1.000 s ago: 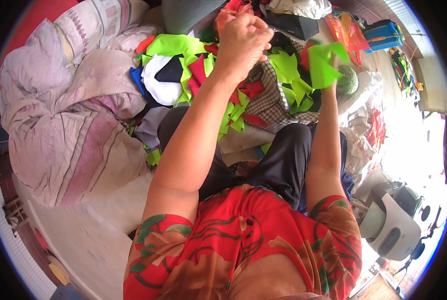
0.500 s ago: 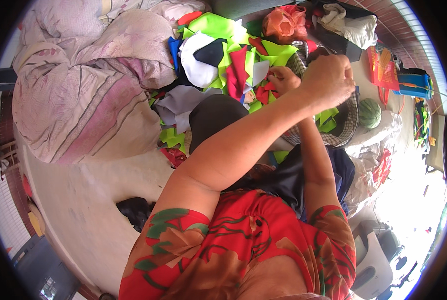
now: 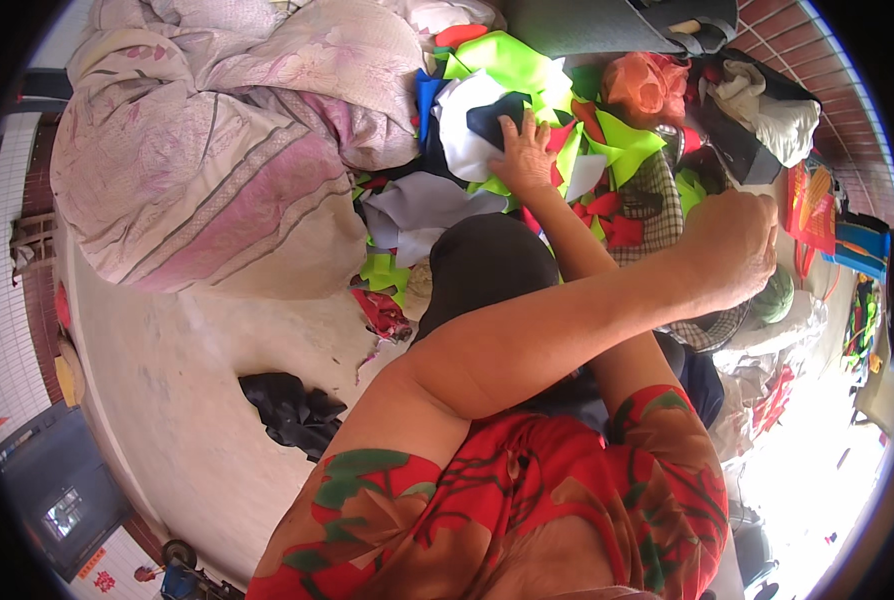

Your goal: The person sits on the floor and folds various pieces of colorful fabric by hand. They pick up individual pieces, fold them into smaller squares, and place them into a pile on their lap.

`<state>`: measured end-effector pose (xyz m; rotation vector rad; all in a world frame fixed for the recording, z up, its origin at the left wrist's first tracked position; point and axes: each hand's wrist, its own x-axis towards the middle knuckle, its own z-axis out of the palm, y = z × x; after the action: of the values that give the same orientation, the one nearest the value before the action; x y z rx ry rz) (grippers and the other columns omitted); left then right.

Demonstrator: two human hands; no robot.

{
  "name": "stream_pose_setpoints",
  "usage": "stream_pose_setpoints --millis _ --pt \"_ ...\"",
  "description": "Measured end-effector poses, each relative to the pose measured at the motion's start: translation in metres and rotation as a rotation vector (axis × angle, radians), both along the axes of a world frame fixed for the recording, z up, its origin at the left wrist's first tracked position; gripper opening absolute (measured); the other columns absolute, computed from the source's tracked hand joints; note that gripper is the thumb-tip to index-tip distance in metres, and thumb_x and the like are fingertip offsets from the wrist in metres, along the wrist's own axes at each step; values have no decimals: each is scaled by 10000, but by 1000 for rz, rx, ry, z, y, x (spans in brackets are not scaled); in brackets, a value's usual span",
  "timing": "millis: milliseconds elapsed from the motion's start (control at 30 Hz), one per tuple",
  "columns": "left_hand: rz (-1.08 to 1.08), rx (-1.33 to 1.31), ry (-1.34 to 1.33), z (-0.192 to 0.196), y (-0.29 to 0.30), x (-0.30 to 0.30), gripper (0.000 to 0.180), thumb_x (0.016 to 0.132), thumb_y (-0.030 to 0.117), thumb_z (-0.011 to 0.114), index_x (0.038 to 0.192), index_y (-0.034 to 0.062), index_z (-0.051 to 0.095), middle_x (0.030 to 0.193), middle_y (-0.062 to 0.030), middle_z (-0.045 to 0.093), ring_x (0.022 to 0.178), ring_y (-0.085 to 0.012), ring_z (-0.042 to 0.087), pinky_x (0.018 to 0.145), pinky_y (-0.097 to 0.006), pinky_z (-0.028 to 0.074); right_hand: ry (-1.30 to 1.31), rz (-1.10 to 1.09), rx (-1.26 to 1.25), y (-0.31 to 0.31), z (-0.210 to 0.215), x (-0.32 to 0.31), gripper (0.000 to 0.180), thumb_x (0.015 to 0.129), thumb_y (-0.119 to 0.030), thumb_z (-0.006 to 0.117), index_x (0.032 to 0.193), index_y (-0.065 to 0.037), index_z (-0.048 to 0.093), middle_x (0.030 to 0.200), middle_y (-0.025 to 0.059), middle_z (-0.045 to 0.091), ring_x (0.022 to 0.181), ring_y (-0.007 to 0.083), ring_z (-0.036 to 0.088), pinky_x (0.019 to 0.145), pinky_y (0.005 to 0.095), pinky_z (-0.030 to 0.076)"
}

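Note:
A heap of cloth scraps (image 3: pixel 527 75) in bright green, red, white, blue and black lies ahead of my knees. My right hand (image 3: pixel 523 158) rests flat on it with fingers spread, pressing a dark blue piece (image 3: pixel 489 115) next to a white piece (image 3: pixel 457 140). My left forearm crosses in front of my body to the right. At its end my left hand (image 3: pixel 735 250) is curled into a fist above a checked cloth (image 3: pixel 667 190). The frame does not show whether anything is inside that fist. I wear a red patterned shirt and dark trousers.
A big bundle of pink flowered bedding (image 3: pixel 217 170) fills the upper left. A crumpled black cloth (image 3: pixel 287 410) lies on the bare concrete floor (image 3: pixel 167 380). An orange bag (image 3: pixel 642 85), a round green object (image 3: pixel 772 300) and more clutter crowd the right side.
My view has swung left and down. My right hand has reached out onto the scrap heap and spread flat. My left fist has moved right, away from the scraps.

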<state>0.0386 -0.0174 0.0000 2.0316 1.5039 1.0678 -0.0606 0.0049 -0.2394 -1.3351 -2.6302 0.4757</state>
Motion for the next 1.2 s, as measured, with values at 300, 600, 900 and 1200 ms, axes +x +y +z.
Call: stream_pose_setpoints --millis 300,600,900,1200 --pt "92 -145 -519 4 -1 -6 108 732 117 620 707 17 589 638 -163 618 627 -308 637 613 -382 502 1214 -349 -839 50 -19 69 166 744 30 595 829 -100 535 775 0 603 659 96 550 584 254 447" --pt "112 -76 -662 -2 6 -7 107 723 115 580 671 22 592 619 -180 599 633 -341 618 607 -429 482 1948 -430 -1072 60 30 118 321 790 60 534 1102 -10 565 1064 98 618 981 237 589 938 374 446" --pt "391 76 -732 -6 18 -34 231 775 99 650 952 -15 554 877 -108 616 752 -137 592 637 -254 486 2245 -138 -1343 55 131 191 311 813 34 535 1123 15 547 1118 141 607 1054 256 575 972 407 442" --pt "-267 86 -530 1 9 -25 807 628 212 830 1301 45 418 1134 -115 567 1039 -189 542 904 -289 431 2310 -192 -1260 26 200 231 249 873 -56 515 1108 24 542 1130 144 597 1047 267 573 975 409 428"
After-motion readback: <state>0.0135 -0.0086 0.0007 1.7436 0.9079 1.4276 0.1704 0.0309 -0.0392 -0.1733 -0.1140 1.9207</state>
